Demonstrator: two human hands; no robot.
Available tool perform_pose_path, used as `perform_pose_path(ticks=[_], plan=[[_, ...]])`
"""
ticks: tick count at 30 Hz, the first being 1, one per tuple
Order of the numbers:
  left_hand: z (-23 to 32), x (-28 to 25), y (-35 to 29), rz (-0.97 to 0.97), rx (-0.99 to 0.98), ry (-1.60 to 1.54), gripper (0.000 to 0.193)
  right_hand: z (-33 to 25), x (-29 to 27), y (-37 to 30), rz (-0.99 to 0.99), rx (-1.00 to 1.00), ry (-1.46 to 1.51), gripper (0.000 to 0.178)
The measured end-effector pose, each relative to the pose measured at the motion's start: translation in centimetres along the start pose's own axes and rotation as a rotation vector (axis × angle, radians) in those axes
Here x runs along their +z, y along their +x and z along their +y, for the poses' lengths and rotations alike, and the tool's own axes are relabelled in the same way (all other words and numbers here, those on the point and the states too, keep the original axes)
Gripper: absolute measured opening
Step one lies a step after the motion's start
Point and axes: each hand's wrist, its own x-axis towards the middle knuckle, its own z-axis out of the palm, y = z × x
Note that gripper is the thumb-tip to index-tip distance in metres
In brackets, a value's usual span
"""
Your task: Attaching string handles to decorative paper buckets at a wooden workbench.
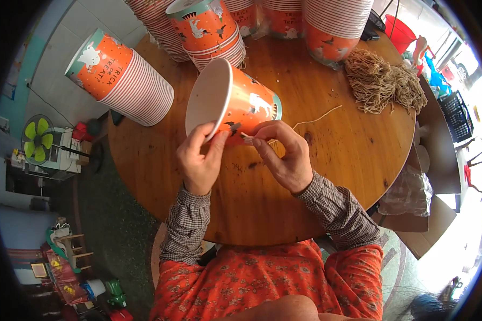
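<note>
An orange paper bucket with a white inside and Halloween-style pictures is tilted above the round wooden table, its mouth toward the left. My left hand is closed on its rim, thumb outside and fingers at the edge. Close to the bucket's lower side, my right hand pinches a thin tan cord between thumb and fingertips. The cord's loose tail curves over the tabletop to the right. Whether the cord passes through the bucket wall cannot be made out.
Nested orange buckets stand in a leaning stack at the left and more stacks along the far edge. A heap of tan cords lies at the far right of the table. Beyond stand a fan and cardboard boxes.
</note>
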Motion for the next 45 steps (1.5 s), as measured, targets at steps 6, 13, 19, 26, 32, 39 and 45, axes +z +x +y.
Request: perform_pose_path(ticks=[6, 13, 19, 26, 32, 39, 45], plan=[[1.1, 1.3, -0.4, -0.034, 0.134, 0.074, 0.018, 1.2, 0.7, -0.1, 0.198, 0.289, 0.477, 0.008], [1.2, 1.7, -0.6, -0.057, 0.218, 0.144, 0.021, 1.2, 0.2, -0.2, 0.141, 0.281, 0.465, 0.009], [1.5, 1.6, -0.5, -0.046, 0.347, 0.24, 0.023, 1.1, 0.0, -0.1, 0.126, 0.375, 0.461, 0.01], [2.4, 0.9, -0.5, -0.197, 0.48, 0.44, 0.024, 1.6, 0.3, -0.2, 0.057, 0.457, 0.386, 0.013], [2.4, 0.1, 0.8, -0.279, 0.31, 0.314, 0.02, 1.8, 0.7, -0.2, 0.024, 0.593, 0.436, 0.012], [2.2, 0.0, 4.0, -0.574, 0.126, 0.184, 0.016, 1.7, 0.9, -0.1, 0.024, 0.549, 0.41, 0.012], [2.7, -0.1, 4.5, -0.644, 0.092, 0.193, 0.012, 0.8, 0.7, 0.3, 0.011, 0.603, 0.476, 0.013]])
